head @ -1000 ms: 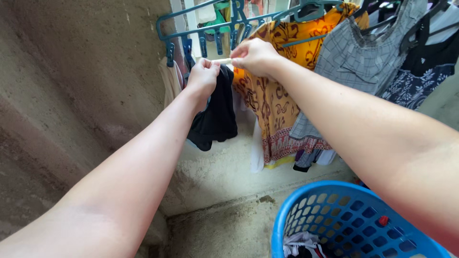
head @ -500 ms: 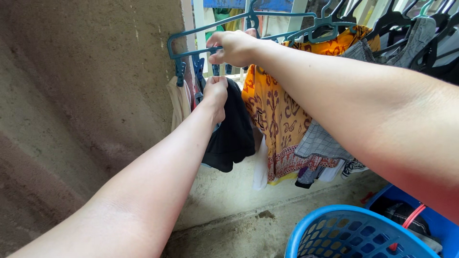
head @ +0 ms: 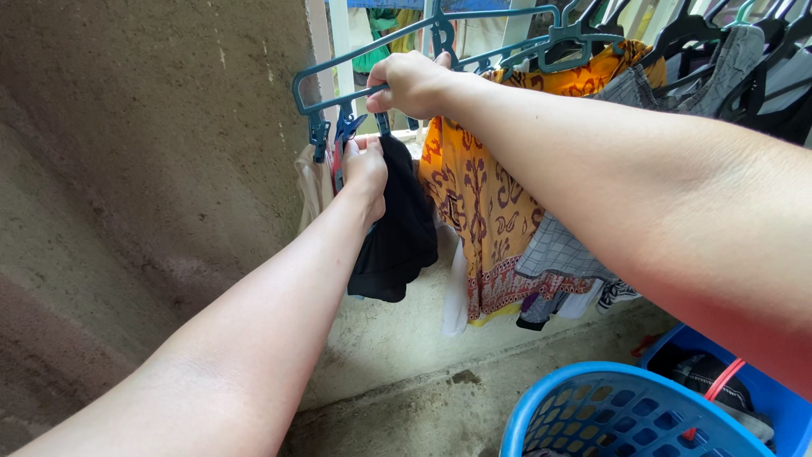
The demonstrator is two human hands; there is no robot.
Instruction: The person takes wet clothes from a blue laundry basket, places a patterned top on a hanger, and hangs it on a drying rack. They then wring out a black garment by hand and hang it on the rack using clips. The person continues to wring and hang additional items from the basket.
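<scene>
A teal clip hanger (head: 338,72) hangs at the top, with several pegs along its lower bar. My left hand (head: 365,172) grips the top edge of a black garment (head: 397,233) just under the pegs. My right hand (head: 412,83) is closed on one of the hanger's pegs right above the garment. A beige cloth (head: 313,182) hangs from the leftmost peg, beside my left hand.
An orange patterned garment (head: 478,195), a grey checked one (head: 558,250) and dark clothes on hangers fill the right of the rail. A rough concrete wall (head: 152,169) stands at left. A blue laundry basket (head: 626,415) sits bottom right, a second blue container (head: 761,398) behind it.
My right hand left the garment's top edge and rose to the hanger's peg. My left hand stayed on the black garment and lifted it closer to the pegs.
</scene>
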